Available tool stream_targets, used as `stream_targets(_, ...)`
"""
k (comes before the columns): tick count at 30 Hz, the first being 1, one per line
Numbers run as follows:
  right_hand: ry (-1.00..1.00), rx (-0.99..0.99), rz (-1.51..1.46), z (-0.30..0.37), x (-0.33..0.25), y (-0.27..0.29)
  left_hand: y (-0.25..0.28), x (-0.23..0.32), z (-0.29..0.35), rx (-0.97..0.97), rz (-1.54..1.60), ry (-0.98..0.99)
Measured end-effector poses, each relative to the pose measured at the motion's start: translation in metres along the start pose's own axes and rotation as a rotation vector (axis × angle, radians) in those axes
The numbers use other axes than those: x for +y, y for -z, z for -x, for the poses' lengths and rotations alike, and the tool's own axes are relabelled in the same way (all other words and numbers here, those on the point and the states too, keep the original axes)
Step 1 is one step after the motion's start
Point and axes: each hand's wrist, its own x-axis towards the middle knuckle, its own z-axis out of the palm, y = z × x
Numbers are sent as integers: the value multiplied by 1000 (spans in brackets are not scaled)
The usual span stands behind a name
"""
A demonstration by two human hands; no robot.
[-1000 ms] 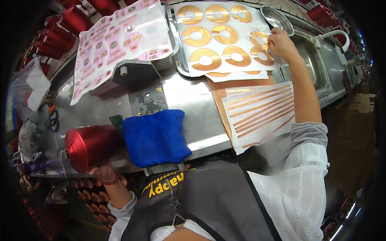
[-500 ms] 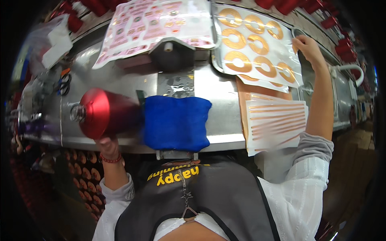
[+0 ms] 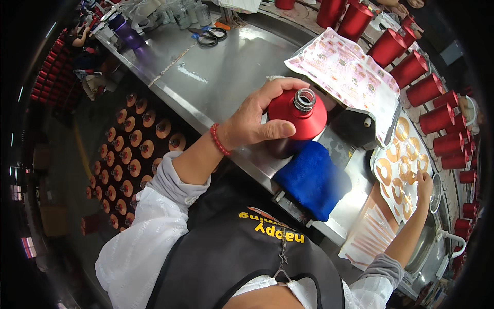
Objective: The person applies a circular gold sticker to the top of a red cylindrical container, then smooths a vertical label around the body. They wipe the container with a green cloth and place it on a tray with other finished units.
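Bottle (image 3: 297,121), red metal w/ bare silver threaded neck, is sitting upright at surface (image 3: 216,77) edge beside blue cloth (image 3: 311,177); left hand (image 3: 256,119) fingers wrapping it. Right hand (image 3: 424,184) is pressing fingers onto gold ring-sticker sheet (image 3: 400,172). Pink label sheet (image 3: 346,72) is lying behind.

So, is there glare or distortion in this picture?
Head view: bright glare on the steel bench; fisheye bends its straight edge and darkens the rim; the red bottle in the left hand looks sharp; far bottles are small.

A red metal bottle (image 3: 297,119) is held over the surface's (image 3: 216,77) near edge, beside a blue folded cloth (image 3: 312,178); ring-sticker sheets (image 3: 399,172) lie farther right.
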Motion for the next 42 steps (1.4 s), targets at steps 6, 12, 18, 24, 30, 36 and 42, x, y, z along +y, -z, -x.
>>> stream_targets(6, 72, -82, -553, 85, -201, 8, -1, 6, 3, -33, 138, 76)
stream_targets(12, 350, -235, -1374, 158, -377, -8, 8, 7, -6, -198, 358, 139)
stream_targets(18, 626, -326, -1227, 221, -410, -51, -5, -3, 18, 14, 277, 93)
stream_targets(24, 521, -391, -1240, 226, -413, -73, 1, 2, 30, -27, 578, -5)
stream_targets(30, 425, -408, -1293, 229, -423, -78, 5, 8, 29, 65, 525, 75)
stream_targets(36, 289, -458, -1281, 227, -422, -81, 7, 12, 27, 99, 661, 111)
stream_targets(42, 274, -511, -1387, 234, -428, -79, 13, 7, 29, 97, 570, 99)
